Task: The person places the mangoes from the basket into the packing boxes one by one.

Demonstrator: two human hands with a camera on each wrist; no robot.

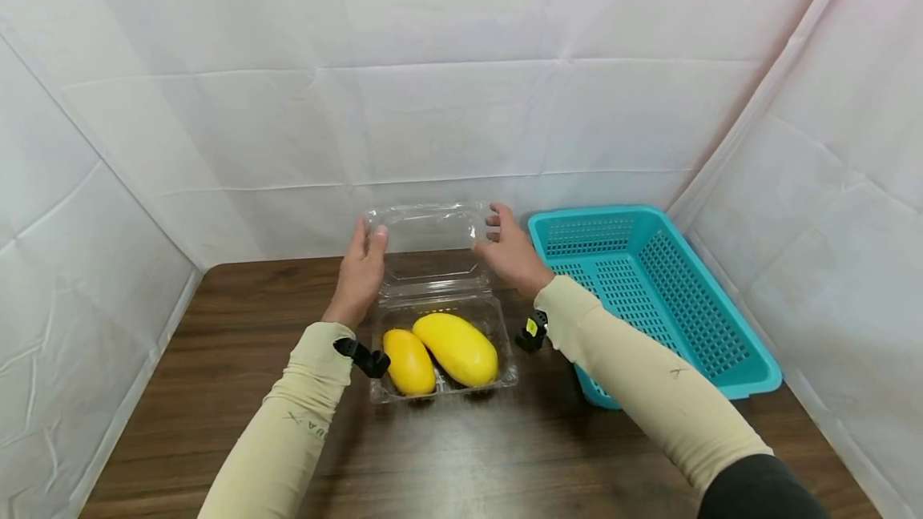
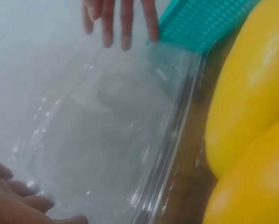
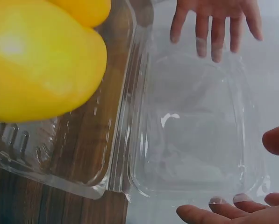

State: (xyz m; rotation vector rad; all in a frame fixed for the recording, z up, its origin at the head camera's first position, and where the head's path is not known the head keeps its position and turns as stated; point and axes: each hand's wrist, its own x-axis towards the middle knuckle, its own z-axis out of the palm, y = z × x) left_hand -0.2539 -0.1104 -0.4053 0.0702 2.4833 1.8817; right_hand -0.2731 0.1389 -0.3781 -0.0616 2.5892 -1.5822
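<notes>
A clear plastic clamshell box (image 1: 508,359) lies unfolded on the table, its lid (image 1: 433,263) raised at the back. In its base sit two smooth yellow mango-shaped fruits, a smaller one (image 1: 409,363) on the left and a larger one (image 1: 457,349) on the right. My left hand (image 1: 359,272) is at the lid's left edge with fingers extended. At the lid's right side is my right hand (image 1: 510,255), its fingers spread and slightly bent. In the right wrist view, right-hand fingertips (image 3: 218,205) show right at the lid's rim.
A turquoise perforated plastic basket (image 1: 721,327) stands to the right of the box, partly behind the right forearm. The brown wooden table (image 1: 238,359) meets white cloth walls (image 1: 447,126) at the back and on both sides.
</notes>
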